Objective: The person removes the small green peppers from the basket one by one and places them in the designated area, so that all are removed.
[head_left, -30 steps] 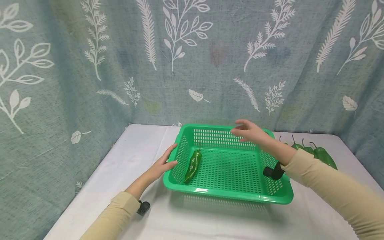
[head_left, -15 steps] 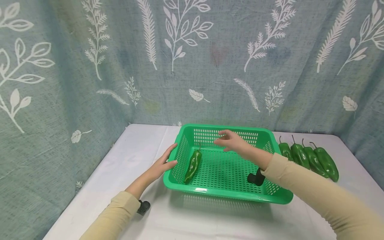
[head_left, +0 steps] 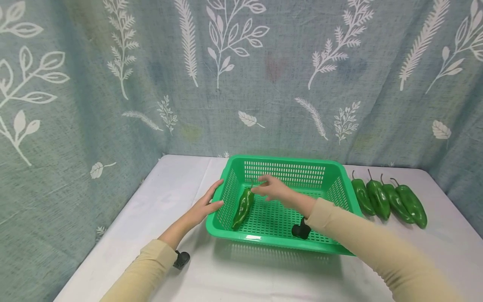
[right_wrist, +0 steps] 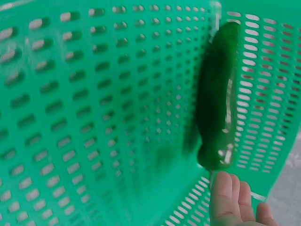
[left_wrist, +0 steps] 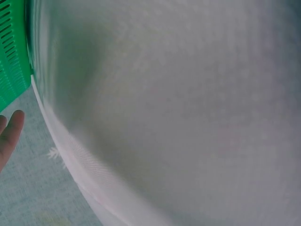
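A green pepper [head_left: 243,208] lies lengthwise along the left side inside the green basket [head_left: 286,248], its stem pointing to the back. My right hand [head_left: 277,191] is over the basket beside the pepper's stem end, thumb and fingers bent but apart. In the right wrist view, fingertips [right_wrist: 225,186] are close to the stem below the pepper [right_wrist: 217,101]; contact cannot be made out. My left hand [head_left: 203,206] touches the basket's left rim with extended fingers. Only a few of its fingers show in the left wrist view, near the basket [left_wrist: 13,61].
Several more green peppers [head_left: 378,200] lie side by side on the white tablecloth [head_left: 434,251], right of the basket. A patterned blue-green curtain [head_left: 279,117] hangs behind the table and along the left.
My right hand has moved left and down across the basket toward the pepper's stem, uncovering the peppers at the right. The left hand, basket and pepper have stayed put.
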Available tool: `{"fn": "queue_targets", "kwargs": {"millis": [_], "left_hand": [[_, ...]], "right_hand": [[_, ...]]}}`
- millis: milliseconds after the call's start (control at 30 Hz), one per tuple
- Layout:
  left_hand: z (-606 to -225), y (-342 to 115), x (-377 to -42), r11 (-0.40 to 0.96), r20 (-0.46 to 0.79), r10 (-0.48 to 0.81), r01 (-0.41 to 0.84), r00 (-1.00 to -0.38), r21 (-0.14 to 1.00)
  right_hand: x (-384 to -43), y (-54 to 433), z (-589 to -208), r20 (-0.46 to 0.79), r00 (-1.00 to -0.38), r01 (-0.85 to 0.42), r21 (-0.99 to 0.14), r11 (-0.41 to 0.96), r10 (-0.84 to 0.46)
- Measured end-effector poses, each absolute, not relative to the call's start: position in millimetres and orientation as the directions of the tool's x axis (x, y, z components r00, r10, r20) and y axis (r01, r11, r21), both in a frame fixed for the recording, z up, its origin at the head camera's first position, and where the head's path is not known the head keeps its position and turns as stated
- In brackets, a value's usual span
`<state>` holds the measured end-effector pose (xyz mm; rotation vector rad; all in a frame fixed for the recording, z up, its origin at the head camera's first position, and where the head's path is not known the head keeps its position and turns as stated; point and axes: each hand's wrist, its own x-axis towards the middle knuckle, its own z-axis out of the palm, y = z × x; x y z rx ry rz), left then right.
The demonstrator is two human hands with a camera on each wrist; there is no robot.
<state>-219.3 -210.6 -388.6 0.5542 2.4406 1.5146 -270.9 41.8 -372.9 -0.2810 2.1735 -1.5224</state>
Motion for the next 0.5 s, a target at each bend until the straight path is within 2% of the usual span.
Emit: {"fn": "queue_targets", "kwargs": {"millis": [200, 500], "left_hand": [[-387, -210, -218, 0.399, 0.015, 0.424, 0.201, -0.906, 0.895], [-389, -211, -219, 0.396, 0.009, 0.421, 0.192, -0.907, 0.898]], "right_hand": [[-270, 33, -383, -0.298, -0.875, 0.146, -0.914, 0.379, -0.38], [-273, 28, -397, -0.325, -0.872, 0.147, -0.887, 0.437, -0.366]]}}
